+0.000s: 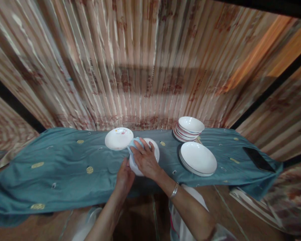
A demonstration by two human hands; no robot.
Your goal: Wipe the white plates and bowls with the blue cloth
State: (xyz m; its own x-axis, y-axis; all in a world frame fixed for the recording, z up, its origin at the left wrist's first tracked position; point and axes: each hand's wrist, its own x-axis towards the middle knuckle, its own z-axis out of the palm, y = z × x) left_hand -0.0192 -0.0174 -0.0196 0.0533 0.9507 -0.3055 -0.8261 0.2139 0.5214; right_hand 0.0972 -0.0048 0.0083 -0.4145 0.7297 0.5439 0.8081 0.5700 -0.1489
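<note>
Nearest: silver metal bracelet [174,190] on the right wrist; beneath that forearm, a white, smooth, rounded object [197,195], too blurred to identify.

At the front edge of a long bench [65,180] draped in teal fabric with yellow pineapple motifs: 1 white, round, glossy ceramic dish [135,170], between 2 bare hands. Cannot tell whether plate or bowl; much of it covered. Left hand [125,175] with grip closed on the near-left rim. Right hand [146,161] laid across the dish, grip clamped on a bunched light-blue cloth [131,144] pressed to its far-left part; undersides of fingers hidden.

Step in hand, as judged: wiping the dish. Next move, as judged: calls for steady hold at the left, even pressure through the cloth, and turning of the dish to reach covered parts of the rim.

Slightly right: low stack of wide, white, round ceramic plates [198,157]; exact count not readable. Far right: thin, black, rectangular device [258,159], lying flat.

Farther back: 1 white, round ceramic plate with floral decoration [116,142], just beside the cloth; behind the plate stack, taller stack of white, round bowls with red-banded sides [190,125].

Farthest: beige, striped fabric curtain with reddish print [150,83], hanging behind the bench.
</note>
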